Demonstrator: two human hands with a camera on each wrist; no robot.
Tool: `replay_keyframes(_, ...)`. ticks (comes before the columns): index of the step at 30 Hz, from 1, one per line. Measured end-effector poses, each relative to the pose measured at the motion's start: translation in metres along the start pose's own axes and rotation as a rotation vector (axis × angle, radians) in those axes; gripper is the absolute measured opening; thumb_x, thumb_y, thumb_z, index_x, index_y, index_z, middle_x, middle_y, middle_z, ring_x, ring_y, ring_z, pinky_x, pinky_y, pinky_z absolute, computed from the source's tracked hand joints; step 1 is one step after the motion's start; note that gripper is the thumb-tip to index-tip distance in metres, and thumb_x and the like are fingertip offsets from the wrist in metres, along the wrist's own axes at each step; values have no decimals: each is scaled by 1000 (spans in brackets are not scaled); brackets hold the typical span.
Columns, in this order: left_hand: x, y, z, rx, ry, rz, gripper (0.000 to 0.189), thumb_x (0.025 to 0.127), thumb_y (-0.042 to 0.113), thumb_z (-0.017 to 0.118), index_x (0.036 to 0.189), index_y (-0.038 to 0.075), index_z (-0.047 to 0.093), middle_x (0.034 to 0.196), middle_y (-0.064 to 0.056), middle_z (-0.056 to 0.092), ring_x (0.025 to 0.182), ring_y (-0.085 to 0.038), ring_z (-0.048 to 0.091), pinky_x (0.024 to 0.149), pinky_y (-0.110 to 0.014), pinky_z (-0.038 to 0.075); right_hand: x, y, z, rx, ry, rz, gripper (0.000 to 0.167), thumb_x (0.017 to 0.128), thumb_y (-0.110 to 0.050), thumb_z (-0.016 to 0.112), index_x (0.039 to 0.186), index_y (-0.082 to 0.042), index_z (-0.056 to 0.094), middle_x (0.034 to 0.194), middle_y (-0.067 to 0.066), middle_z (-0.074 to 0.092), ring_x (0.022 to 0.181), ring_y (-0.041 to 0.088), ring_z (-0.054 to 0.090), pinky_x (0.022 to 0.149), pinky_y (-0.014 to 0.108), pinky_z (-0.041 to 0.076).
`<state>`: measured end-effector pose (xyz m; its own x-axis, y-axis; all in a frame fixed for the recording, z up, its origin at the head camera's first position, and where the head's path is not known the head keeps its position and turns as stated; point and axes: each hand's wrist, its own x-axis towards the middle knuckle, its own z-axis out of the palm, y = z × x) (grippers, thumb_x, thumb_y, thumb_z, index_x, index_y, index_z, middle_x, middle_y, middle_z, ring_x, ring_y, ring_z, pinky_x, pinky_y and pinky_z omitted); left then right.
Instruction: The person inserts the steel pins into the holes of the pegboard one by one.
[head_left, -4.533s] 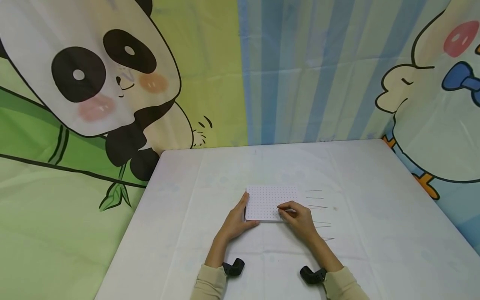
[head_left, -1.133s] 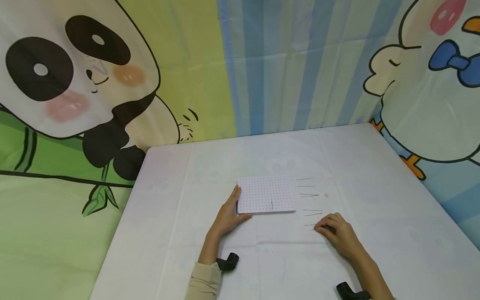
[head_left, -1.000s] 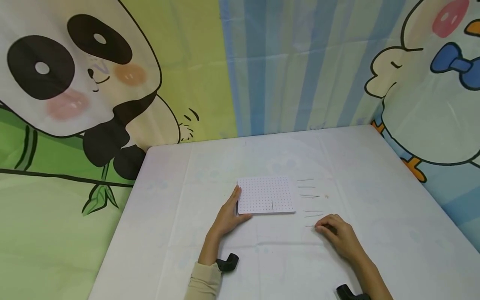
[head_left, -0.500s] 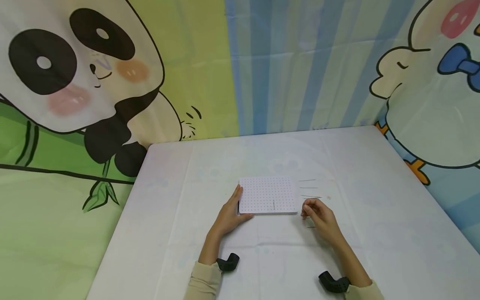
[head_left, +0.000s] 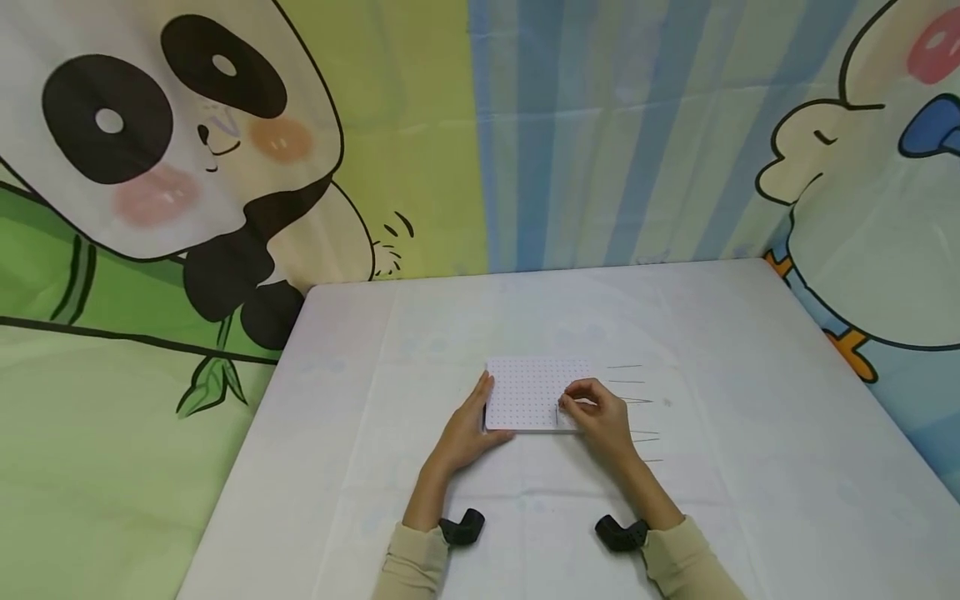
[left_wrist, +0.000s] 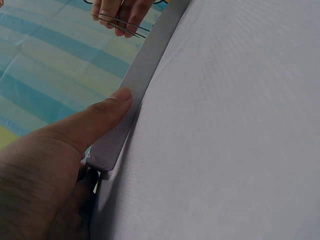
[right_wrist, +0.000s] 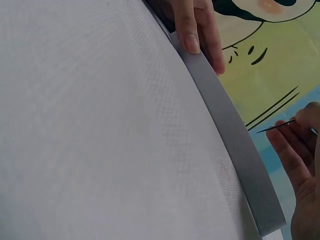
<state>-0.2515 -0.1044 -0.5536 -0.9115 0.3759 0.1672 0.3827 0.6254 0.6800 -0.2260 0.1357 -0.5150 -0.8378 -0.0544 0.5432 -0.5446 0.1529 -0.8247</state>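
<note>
A white board dotted with rows of small holes lies on the table. My left hand holds its near left corner, thumb along the front edge and fingers along the left side. Two thin dark needles stand up from the board in the right wrist view. Above the board's right half, my right hand pinches another thin needle between thumb and fingertips, close beside the standing ones. Whether its tip touches a hole cannot be told. The right hand covers the board's right edge in the head view.
Several more loose needles lie in a rough column on the white-covered table, right of the board. Cloth printed with a panda and stripes hangs behind. Both wrists wear black devices.
The right hand was at the needles on the right of the table, took one and carried it left and up to the board. The left hand has stayed on the corner.
</note>
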Motion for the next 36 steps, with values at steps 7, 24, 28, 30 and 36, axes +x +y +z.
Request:
replay_keyframes(7, -1, 1, 0, -5, 11, 11, 98, 75, 37, 76, 148, 7, 18, 154, -3, 11, 137, -22, 18, 107, -41, 25, 2, -2, 5, -76, -25, -15, 13, 79, 12, 64, 90, 12, 58, 86, 22, 62, 79, 36, 64, 69, 24, 53)
replay_keyframes(24, -2, 0, 3, -43, 8, -10, 98, 74, 37, 76, 148, 10, 17, 154, 0, 9, 137, -19, 16, 107, -40, 24, 0, 1, 6, -230, -38, -163, 16, 72, 16, 69, 83, 8, 61, 80, 16, 64, 73, 31, 64, 61, 34, 55)
replay_keyframes(28, -2, 0, 3, -44, 6, -7, 98, 74, 37, 76, 148, 9, 18, 154, 0, 10, 137, -20, 17, 107, -41, 25, -3, 21, 5, -252, -40, -180, 20, 71, 14, 71, 84, 3, 62, 80, 11, 65, 73, 28, 65, 61, 32, 55)
replay_keyframes(30, -2, 0, 3, -39, 4, -10, 98, 75, 37, 76, 148, 10, 18, 154, 0, 10, 137, -20, 17, 107, -41, 25, -3, 32, 4, -263, -40, -192, 21, 71, 12, 72, 85, -1, 62, 81, 7, 66, 73, 25, 65, 61, 28, 54)
replay_keyframes(36, -2, -1, 3, -17, 14, 3, 97, 75, 37, 75, 148, 10, 18, 154, -1, 10, 137, -22, 19, 107, -42, 25, -2, 40, 1, -275, -78, -182, 18, 77, 3, 71, 88, -7, 63, 83, 3, 66, 78, 19, 65, 65, 19, 52)
